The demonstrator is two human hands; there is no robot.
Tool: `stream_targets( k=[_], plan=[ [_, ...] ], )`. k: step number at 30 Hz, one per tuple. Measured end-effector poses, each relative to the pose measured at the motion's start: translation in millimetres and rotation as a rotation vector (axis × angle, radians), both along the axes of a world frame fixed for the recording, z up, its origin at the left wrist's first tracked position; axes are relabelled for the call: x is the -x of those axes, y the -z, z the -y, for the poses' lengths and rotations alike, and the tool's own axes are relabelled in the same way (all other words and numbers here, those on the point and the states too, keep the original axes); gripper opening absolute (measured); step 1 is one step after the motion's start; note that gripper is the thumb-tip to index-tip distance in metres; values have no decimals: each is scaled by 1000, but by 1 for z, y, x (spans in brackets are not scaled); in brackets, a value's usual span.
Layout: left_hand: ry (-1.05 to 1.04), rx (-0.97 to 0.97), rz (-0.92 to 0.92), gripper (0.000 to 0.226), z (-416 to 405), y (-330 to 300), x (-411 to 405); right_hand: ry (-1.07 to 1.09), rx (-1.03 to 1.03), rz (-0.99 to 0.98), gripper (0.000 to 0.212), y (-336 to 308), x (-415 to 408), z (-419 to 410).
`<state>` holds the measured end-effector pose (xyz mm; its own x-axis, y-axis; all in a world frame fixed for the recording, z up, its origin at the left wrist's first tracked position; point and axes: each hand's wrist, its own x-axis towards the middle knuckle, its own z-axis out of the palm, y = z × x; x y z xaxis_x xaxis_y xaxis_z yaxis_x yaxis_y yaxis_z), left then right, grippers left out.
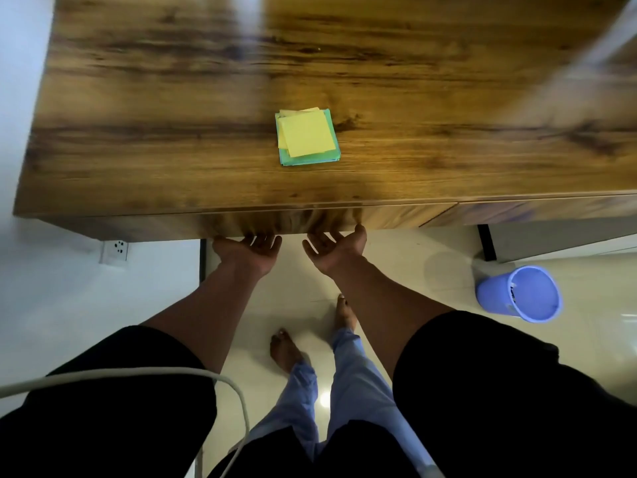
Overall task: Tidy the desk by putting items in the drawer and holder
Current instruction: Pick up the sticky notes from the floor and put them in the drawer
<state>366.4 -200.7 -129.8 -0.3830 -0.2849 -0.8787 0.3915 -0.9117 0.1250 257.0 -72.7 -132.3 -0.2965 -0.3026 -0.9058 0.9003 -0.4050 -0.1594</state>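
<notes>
My 2 hands, the left hand (246, 251) and the right hand (336, 244), reach palm-up with fingers hidden under the wooden drawer front (275, 220) at the desk's near edge, while the light, floppy stack of yellow and green paper notes (307, 136), best pinched by its edges, lies near that edge.

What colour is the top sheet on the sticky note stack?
Yellow: the top sheet lies on a green sticky note stack, seen in the head view.
</notes>
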Motion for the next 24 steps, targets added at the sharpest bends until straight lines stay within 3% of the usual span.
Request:
stream_targets(
  k=[24],
  plan=[
    [-61, -27, 29, 67, -77, 2, -75, -52, 20, 44, 78, 2, -66, -81]
  ],
)
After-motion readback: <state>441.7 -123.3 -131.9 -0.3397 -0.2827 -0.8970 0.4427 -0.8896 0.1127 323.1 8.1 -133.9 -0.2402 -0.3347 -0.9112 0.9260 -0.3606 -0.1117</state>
